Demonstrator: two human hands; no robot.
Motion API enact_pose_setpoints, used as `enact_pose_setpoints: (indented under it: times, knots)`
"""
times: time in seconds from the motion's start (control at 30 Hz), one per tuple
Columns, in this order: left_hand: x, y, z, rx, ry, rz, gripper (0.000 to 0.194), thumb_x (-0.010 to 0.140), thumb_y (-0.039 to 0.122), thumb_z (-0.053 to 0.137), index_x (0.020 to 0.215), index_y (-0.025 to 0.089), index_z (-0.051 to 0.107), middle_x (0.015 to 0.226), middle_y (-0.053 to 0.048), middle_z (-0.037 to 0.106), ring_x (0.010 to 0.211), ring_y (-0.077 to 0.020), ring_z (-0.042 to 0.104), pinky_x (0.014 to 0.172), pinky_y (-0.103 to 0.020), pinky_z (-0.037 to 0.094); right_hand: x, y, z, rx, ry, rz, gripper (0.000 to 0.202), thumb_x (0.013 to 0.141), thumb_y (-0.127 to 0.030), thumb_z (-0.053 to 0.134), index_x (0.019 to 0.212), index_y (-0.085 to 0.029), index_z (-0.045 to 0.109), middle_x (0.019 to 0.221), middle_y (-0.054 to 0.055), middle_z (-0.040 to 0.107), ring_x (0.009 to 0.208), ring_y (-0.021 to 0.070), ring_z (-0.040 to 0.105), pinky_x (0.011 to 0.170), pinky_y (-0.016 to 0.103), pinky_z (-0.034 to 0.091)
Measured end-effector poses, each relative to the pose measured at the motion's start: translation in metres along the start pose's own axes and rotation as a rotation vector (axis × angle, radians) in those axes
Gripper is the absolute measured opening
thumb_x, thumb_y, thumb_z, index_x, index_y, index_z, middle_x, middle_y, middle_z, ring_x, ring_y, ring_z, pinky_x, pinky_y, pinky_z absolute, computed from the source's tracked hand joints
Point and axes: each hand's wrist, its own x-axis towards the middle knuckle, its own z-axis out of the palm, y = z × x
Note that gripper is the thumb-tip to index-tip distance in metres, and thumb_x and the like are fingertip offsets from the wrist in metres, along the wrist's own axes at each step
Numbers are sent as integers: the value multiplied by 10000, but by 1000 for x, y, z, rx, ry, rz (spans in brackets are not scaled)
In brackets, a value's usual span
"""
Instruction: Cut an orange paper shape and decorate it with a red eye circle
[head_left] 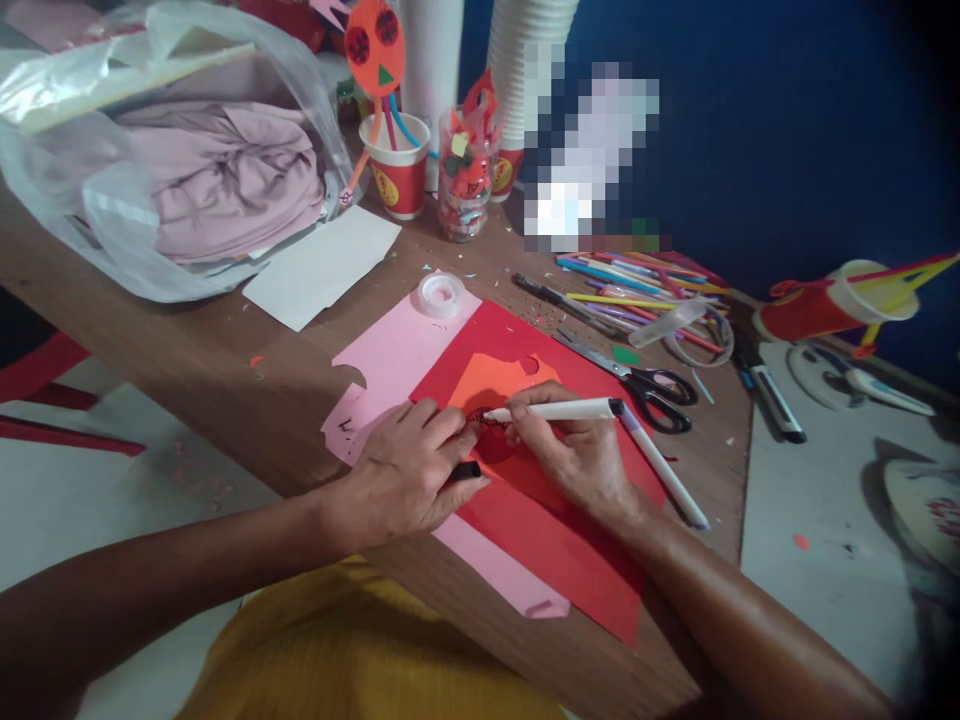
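My right hand (574, 450) grips a white marker (559, 410), its tip on black scribbled marks near the edge of an orange paper (480, 378). Between the thumb and fingers of my left hand (409, 460) is a black marker cap (466, 470); its fingertips rest on the orange paper beside the marks. Under that lies a red sheet (570, 550), over a pink sheet (405, 345) with cut-out notches. A second white marker (667, 470) lies right of my right hand, below black-handled scissors (656, 395).
A tape roll (441, 295) sits on the pink sheet. Behind are a white card (322, 265), a plastic bag (45, 190) with cloth, a red cup (401, 185) holding an orange paper face, a clear jar (463, 205) and colourful sticks (637, 280). A tilted cup (806, 310) is at right.
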Motion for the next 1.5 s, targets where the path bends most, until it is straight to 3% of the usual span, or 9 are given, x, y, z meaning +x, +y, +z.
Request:
enact_pose_setpoints:
  times: [1.27, 1.5]
  knots:
    - [0, 0, 1, 7, -24, -12, 413, 892, 406, 448, 1114, 98, 610, 900, -109, 588, 787, -250, 502, 657, -394, 441, -1, 10, 4, -32, 31, 39, 80, 868, -247, 564, 869, -198, 627, 800, 35, 686, 711, 169, 666, 610, 285, 547]
    - [0, 0, -1, 7, -63, -20, 433, 892, 414, 442, 1139, 94, 596, 901, -110, 587, 787, -246, 500, 667, -392, 445, 0, 7, 4, 64, 46, 71, 69, 854, -240, 580, 848, -202, 637, 720, 7, 671, 626, 142, 644, 565, 258, 534]
